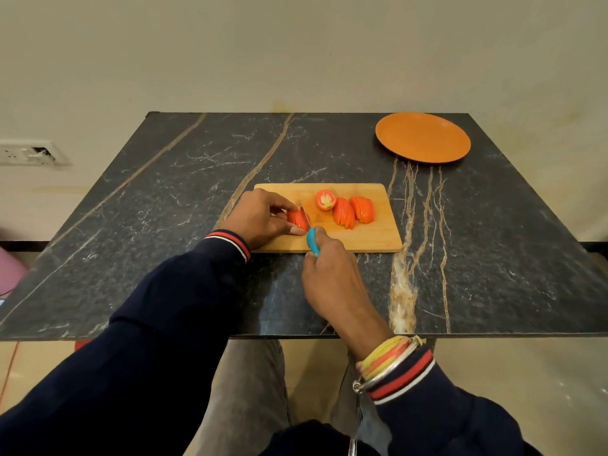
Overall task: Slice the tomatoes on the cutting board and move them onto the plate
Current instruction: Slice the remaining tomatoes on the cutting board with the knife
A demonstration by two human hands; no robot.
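left hand (263, 216) pinches tomato (296, 218), right hand (330, 278) holds knife (312, 242).

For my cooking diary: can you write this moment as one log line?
step: slicing | left hand: holds tomato on board | right hand: holds knife | plate: no slices yet

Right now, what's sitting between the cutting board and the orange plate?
Only bare tabletop: the head view shows dark veined marble between the cutting board and the plate.
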